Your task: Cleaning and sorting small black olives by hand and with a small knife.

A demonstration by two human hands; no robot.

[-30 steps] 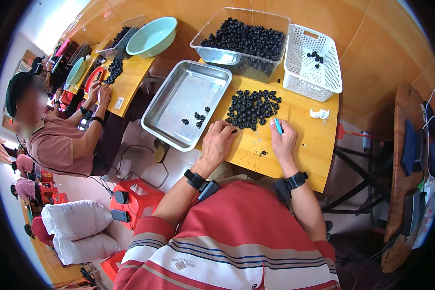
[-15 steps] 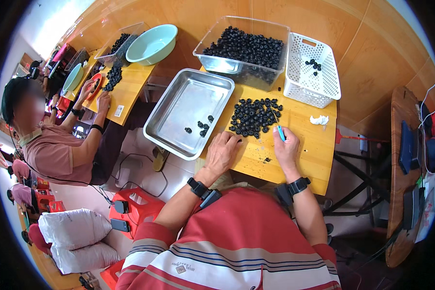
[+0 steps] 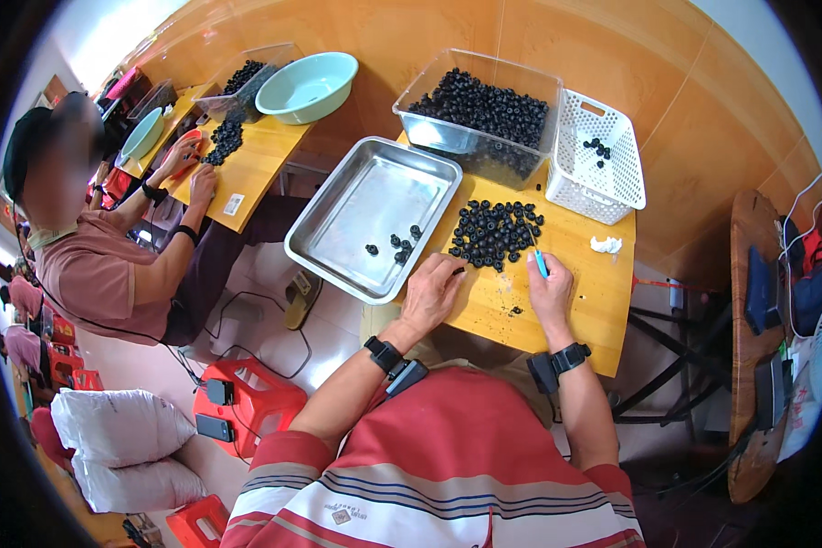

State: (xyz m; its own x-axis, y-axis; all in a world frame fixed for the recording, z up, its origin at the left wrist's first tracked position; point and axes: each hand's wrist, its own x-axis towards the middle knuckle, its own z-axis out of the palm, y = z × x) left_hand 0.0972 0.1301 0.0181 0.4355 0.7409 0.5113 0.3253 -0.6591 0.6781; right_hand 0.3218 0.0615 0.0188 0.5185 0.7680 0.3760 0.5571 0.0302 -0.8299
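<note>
My left hand (image 3: 429,294) rests at the near edge of the wooden table (image 3: 580,310), its fingertips pinched on a small black ring-like part (image 3: 458,271). A slim blue-handled tool (image 3: 541,264) with a thin tip is gripped in my right hand (image 3: 551,290); its tip points toward the pile. Just beyond both hands lies a spread of round black parts (image 3: 493,233), several with holes in the middle. Beside my left hand, a shallow metal tray (image 3: 342,215) holds a few of the same parts. Dark crumbs (image 3: 516,310) are scattered between the hands.
A clear bin (image 3: 438,137) full of black parts stands at the back, next to a white perforated basket (image 3: 603,196) with a few inside. Crumpled white tissue (image 3: 605,245) lies at right. At left, a co-worker (image 3: 123,265) sits at another table with a green basin (image 3: 307,91).
The whole view has shifted slightly, moving the table a little right and down. Both hands keep their holds; the tool still points at the pile.
</note>
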